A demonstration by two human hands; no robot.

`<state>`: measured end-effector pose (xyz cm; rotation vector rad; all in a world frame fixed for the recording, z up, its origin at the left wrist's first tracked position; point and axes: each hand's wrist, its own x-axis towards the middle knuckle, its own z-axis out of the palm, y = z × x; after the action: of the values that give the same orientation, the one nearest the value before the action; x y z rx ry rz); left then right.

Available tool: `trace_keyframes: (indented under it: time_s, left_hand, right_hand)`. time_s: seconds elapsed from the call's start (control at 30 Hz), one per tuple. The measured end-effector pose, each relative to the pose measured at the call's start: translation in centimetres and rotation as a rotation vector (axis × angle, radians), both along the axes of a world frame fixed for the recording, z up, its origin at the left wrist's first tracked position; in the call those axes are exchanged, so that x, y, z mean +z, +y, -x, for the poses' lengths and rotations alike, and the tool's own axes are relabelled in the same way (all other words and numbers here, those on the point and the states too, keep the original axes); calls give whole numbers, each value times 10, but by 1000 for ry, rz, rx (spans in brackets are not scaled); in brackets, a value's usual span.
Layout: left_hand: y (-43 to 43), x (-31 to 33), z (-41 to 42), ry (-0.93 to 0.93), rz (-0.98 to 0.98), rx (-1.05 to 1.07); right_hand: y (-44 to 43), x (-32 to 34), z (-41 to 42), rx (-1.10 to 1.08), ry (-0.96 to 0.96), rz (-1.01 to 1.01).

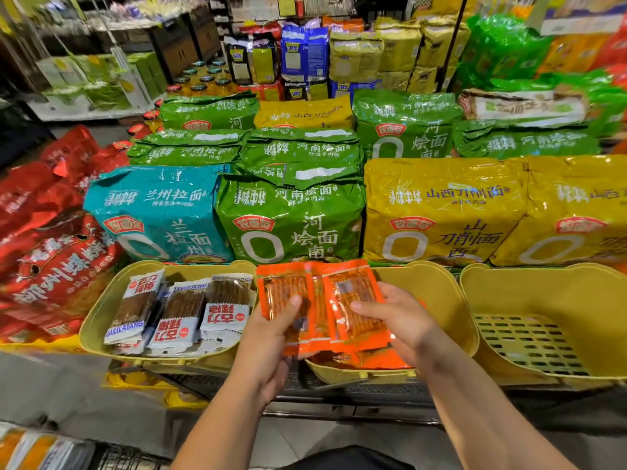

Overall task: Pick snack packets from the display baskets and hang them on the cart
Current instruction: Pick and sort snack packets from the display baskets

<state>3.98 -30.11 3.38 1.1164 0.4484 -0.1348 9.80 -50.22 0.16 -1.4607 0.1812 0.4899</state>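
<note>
1. A person's left hand (271, 337) and right hand (403, 320) hold a loose fan of orange snack packets (319, 293) just above the middle yellow basket (437, 283).
2. Each hand pinches the fan: a thumb presses on the front, and the fingers curl behind, mostly hidden.
3. Risk: the packets overlap and look glossy, so one could slide out of the fan and drop back into the basket or onto the floor.
4. Risk: a hard pinch could crease the film or crack the thin sticks inside.
5. Risk: no hanging holes are visible from here, so a packet turned the wrong way may not hook on.
6. No cart can be made out in this view, so the carry to it probably means turning away.
7. The packets are flat, bright orange pouches with clear windows showing rows of reddish sticks.
8. More orange packets lie in the basket below the hands.
9. The left basket (98, 310) holds white and brown packets (176, 310).
10. Large noodle bags (291, 218) are stacked behind the baskets.
</note>
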Motion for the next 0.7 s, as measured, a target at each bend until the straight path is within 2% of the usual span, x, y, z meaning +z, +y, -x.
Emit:
trace_keyframes:
  time_s: [0.13, 0.2, 0.27, 0.33, 0.43, 0.6, 0.7]
  left_hand:
    - [17, -1, 0, 4, -28, 104]
    - [20, -2, 0, 16, -22, 121]
    - [17, -3, -1, 29, -24, 112]
    - [12, -3, -1, 38, -25, 84]
    - [13, -2, 0, 41, -42, 69]
    - [22, -2, 1, 38, -36, 89]
    - [20, -5, 0, 48, -16, 90]
  right_hand:
    - [-34, -5, -20, -83, -116, 429]
    - [-33, -8, -23, 6, -87, 602]
    - [-12, -14, -19, 144, -66, 588]
    - [15, -19, -9, 263, -129, 620]
    - [27, -12, -8, 309, -295, 952]
    - [-25, -7, -21, 226, -189, 1344]
    - [-42, -12, -17, 232, -167, 1403]
